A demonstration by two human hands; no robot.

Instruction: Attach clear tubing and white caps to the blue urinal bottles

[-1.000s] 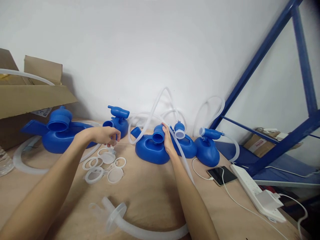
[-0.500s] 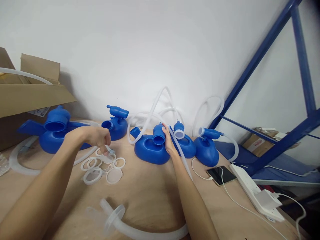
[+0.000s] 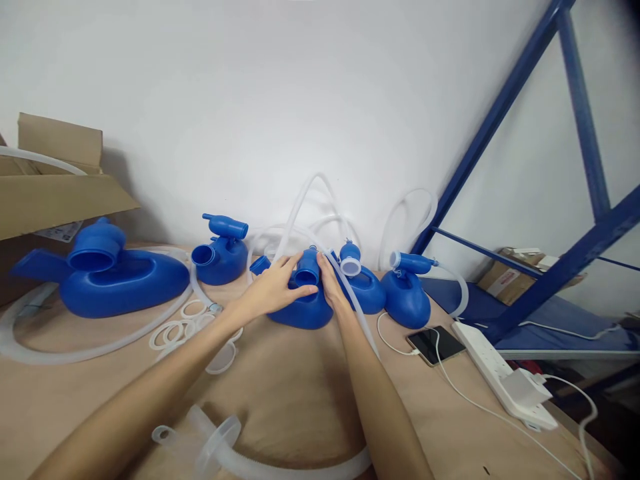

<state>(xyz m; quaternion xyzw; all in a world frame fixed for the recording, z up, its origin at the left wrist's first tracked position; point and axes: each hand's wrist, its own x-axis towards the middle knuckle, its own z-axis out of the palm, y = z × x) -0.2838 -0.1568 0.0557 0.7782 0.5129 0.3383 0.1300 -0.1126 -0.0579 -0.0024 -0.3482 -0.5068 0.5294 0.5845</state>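
A blue plastic urinal bottle [image 3: 303, 315] stands mid-table. Its blue cup-shaped head [image 3: 307, 268] rests on top, with the round mouth facing me. My right hand [image 3: 331, 283] grips the head from the right, fingers along its side. At the left side of the head is my left hand [image 3: 280, 285], fingers stretched out and thumb spread below the mouth; I see nothing held in it. Under my left forearm lie several white rings [image 3: 173, 333] and a translucent round lid [image 3: 221, 358]. A clear hose with a flanged lid [image 3: 223, 440] lies in front.
Other blue bottles stand at left [image 3: 125, 283], back left [image 3: 223, 260] and right [image 3: 407, 300], with looped hoses [image 3: 320, 183] near the wall. An open carton [image 3: 60, 200] is far left. A phone [image 3: 435, 345], power strip [image 3: 500, 373] and blue metal frame [image 3: 500, 133] occupy the right.
My left hand has moved right, from the white rings to the head of the middle bottle. My right hand stays on that head. The view has shifted slightly.
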